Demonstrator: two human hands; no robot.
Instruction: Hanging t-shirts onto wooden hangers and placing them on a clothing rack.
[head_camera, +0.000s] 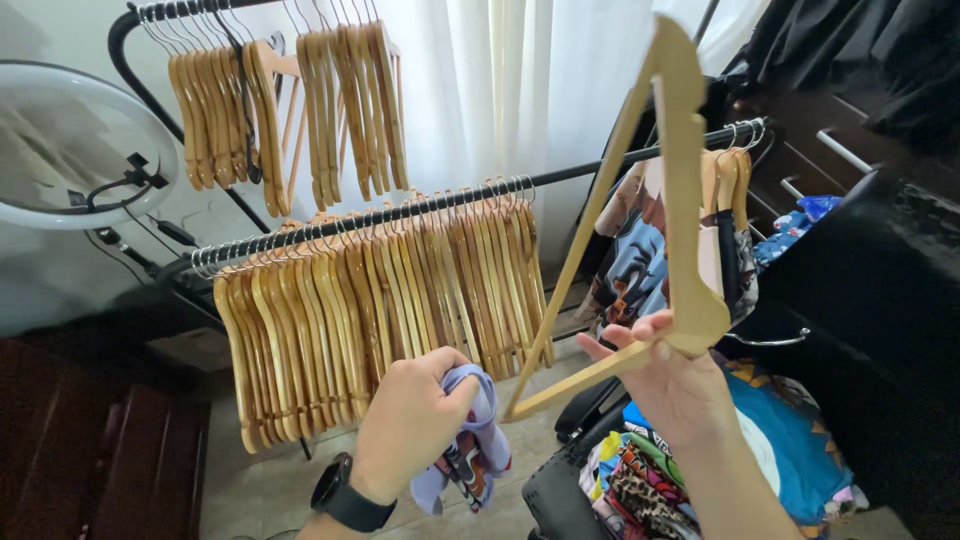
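My left hand (412, 420), with a black watch on its wrist, grips a small lavender garment (478, 450) with a coloured print, bunched up low in the middle. My right hand (668, 372) holds a wooden clothes hanger (680, 200) by one shoulder end, tilted up on its side so its hook end points to the top of the view. The hanger's lower bar slants down toward the garment, its tip close to the cloth.
A black rail (400, 215) carries several empty wooden hangers (380, 300); more hang from a higher rail (290, 110). Garments hang at right (640, 250). A pile of colourful clothes (690, 460) lies below my right hand. A ring light (70, 140) stands left, dark drawers (850, 150) right.
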